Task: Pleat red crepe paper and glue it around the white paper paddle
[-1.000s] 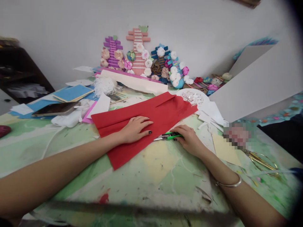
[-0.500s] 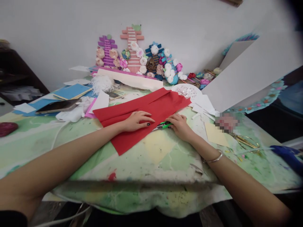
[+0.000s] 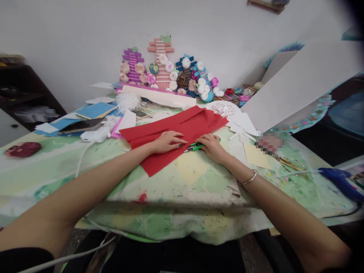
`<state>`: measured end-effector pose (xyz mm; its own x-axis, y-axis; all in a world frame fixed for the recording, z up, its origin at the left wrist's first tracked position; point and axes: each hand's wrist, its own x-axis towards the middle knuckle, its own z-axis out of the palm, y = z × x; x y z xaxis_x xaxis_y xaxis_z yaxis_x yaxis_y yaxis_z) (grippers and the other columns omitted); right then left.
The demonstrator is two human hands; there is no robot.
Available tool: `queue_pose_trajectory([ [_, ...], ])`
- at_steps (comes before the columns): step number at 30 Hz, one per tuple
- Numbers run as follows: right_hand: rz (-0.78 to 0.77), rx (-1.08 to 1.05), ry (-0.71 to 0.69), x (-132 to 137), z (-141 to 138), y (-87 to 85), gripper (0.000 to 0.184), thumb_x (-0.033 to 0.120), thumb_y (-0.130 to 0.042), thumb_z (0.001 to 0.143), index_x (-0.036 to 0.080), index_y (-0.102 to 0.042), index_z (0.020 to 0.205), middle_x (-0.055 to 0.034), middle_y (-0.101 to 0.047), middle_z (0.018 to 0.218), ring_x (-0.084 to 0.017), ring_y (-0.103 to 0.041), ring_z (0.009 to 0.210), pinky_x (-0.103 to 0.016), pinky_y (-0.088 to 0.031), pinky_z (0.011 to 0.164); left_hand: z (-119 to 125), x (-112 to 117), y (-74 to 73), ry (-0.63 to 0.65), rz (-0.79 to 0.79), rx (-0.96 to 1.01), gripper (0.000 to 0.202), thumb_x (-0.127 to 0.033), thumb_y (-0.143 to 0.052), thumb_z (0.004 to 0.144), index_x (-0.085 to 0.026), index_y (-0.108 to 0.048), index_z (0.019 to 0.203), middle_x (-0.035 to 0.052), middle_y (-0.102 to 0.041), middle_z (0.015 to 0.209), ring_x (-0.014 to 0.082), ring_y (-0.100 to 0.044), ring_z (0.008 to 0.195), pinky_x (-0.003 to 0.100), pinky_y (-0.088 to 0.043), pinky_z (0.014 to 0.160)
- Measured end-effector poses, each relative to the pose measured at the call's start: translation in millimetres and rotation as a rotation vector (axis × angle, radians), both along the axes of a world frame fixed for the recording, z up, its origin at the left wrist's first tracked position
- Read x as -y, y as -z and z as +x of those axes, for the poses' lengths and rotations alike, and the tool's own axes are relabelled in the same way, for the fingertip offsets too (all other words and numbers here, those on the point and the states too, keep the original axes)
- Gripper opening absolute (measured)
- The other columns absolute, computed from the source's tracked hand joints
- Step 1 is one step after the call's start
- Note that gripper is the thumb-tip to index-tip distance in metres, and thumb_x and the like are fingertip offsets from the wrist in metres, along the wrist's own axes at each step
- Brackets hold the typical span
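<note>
Red sheet (image 3: 189, 128), L hand (image 3: 167, 142) flat atop, R hand (image 3: 213, 147) gripping green tool (image 3: 196, 147), partly hidden

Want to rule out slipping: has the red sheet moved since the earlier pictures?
No, not visibly: the red sheet meets the white plate at the same near-left spot, so no direction shows; the view itself shifted.

Black sleeve (image 3: 25, 259) on left arm (image 3: 85, 193); silver bangle (image 3: 253, 178) on right wrist (image 3: 243, 173); fingers (image 3: 176, 134) with dark nails (image 3: 181, 145)
</note>
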<state>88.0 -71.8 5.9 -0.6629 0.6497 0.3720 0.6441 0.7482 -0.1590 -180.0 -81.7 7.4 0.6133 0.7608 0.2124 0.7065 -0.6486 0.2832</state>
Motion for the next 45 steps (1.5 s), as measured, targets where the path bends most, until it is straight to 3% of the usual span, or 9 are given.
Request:
queue_pose_trajectory([
  [9,0.013,0.033,0.005,8.3,-6.8,-4.8,0.038,0.004,-0.047,0.082,0.021,-0.064,0.113,-0.0101,-0.064,0.113,-0.026,-0.049,0.104,-0.040,-0.024,0.084,-1.3,-5.2,4.9,0.005,0.033,-0.034,0.036,-0.031,-0.048,0.094,-0.032,-0.061,0.128,0.0072,-0.050,0.143,0.0237,-0.045,0.130,0.044,-0.029,0.111],
  [22,0.023,0.069,0.050,13.4,-0.7,-5.0,0.038,0.005,-0.049,0.083,0.020,-0.065,0.114,-0.0116,-0.063,0.113,-0.027,-0.050,0.103,-0.040,-0.027,0.083,-1.5,-6.3,7.5,0.042,0.061,0.001,0.036,-0.032,-0.046,0.095,-0.030,-0.062,0.127,0.0063,-0.051,0.142,0.0224,-0.048,0.129,0.039,-0.034,0.109],
  [45,0.016,0.039,0.041,5.5,4.7,-5.3,0.042,0.003,-0.049,0.079,0.020,-0.065,0.113,-0.0117,-0.063,0.113,-0.027,-0.052,0.105,-0.041,-0.031,0.084,-1.5,-4.4,5.9,0.034,0.029,0.024,0.038,-0.033,-0.046,0.094,-0.027,-0.061,0.128,0.0075,-0.051,0.142,0.0229,-0.047,0.130,0.040,-0.033,0.111],
])
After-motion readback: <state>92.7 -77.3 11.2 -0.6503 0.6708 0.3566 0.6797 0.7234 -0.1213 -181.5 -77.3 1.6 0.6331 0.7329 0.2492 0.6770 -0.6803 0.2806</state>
